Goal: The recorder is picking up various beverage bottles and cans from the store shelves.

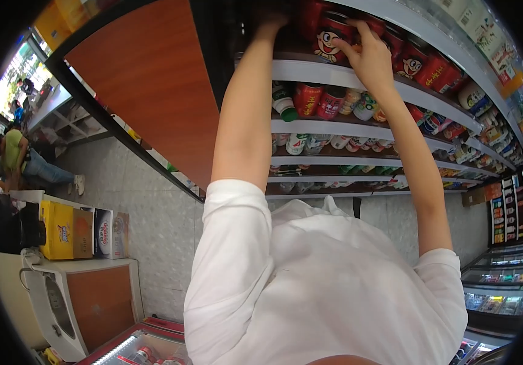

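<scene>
My right hand [371,57] is at an upper shelf, its thumb on the front and a finger at the rim of a red drink can [327,43] printed with a cartoon face. More red cans [412,64] stand in a row to its right on the same shelf. My left hand [270,13] reaches into the dark left end of that shelf; it is blurred and shadowed, so its fingers and anything in them cannot be made out. The pale shelf edge [311,71] runs beneath both forearms.
Lower shelves hold a green-capped bottle [284,102], red cans [308,98] and small bottles [296,143]. A wood-coloured end panel [147,86] borders the shelving at left. Boxes [56,230] sit on a counter, and a person [15,155] is farther off. A glass-topped chest [138,349] stands at lower left.
</scene>
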A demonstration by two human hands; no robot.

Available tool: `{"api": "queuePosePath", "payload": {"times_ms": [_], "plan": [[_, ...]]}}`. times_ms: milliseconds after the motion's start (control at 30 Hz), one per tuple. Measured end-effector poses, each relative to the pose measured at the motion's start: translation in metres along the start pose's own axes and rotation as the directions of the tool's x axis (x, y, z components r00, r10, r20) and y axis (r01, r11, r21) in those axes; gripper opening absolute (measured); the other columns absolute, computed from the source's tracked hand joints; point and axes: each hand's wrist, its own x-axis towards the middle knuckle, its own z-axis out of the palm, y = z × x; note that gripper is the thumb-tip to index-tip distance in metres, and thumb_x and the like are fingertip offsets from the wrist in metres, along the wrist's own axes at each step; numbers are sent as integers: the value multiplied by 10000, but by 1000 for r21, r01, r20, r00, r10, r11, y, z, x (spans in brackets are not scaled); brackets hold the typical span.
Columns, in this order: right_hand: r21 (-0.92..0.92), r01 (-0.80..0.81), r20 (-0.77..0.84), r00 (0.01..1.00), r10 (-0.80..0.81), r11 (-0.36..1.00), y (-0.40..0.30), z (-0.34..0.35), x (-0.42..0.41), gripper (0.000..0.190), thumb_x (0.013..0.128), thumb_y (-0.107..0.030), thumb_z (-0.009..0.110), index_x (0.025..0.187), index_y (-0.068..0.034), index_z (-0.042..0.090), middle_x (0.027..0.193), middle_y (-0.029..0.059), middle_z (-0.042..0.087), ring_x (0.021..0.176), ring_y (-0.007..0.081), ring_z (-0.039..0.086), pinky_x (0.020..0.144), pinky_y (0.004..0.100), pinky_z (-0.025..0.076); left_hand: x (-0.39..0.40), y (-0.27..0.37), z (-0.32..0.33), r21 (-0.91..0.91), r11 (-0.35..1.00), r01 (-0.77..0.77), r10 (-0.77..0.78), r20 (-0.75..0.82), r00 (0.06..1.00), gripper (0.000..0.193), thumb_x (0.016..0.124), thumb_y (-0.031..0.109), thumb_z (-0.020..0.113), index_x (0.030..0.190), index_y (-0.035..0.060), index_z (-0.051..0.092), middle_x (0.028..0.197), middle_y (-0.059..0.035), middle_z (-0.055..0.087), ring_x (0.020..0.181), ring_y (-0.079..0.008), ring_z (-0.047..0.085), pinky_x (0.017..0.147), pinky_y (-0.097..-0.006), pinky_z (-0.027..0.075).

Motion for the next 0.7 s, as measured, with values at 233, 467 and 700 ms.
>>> {"api": "queuePosePath", "payload": {"times_ms": [233, 467, 700], "plan": [[-118, -66, 55, 996, 73, 991, 39, -21, -8, 507, 790, -382, 756, 1178, -101, 591, 855, 163, 665, 676, 267, 670, 638, 381, 523, 12, 88, -104, 80, 921, 380, -369, 485, 793, 602, 824, 320, 654, 1301, 42, 414, 1226, -242, 554, 1150, -414, 542, 890, -491, 491], [389, -110, 129, 990, 64, 915, 25, 10, 7, 498, 795, -298, 775, 1196, -77, 579, 988, 171, 697, 860, 272, 711, 722, 344, 567, 5, 80, -117, 6, 806, 592, -536, 433, 725, 592, 819, 274, 667, 1254, -30, 404, 1189, -289, 556, 1142, -431, 542, 936, -473, 465], [376, -65, 175, 984, -2, 924, 19, 48, 25, 534, 801, -288, 782, 1225, -41, 571, 1110, 175, 665, 945, 265, 693, 813, 348, 554, -19, 67, -97, -150, 850, 505, -488, 140, 862, 799, 725, 350, 790, 1253, -54, 348, 1117, -311, 599, 1100, -396, 601, 921, -444, 503]]}}
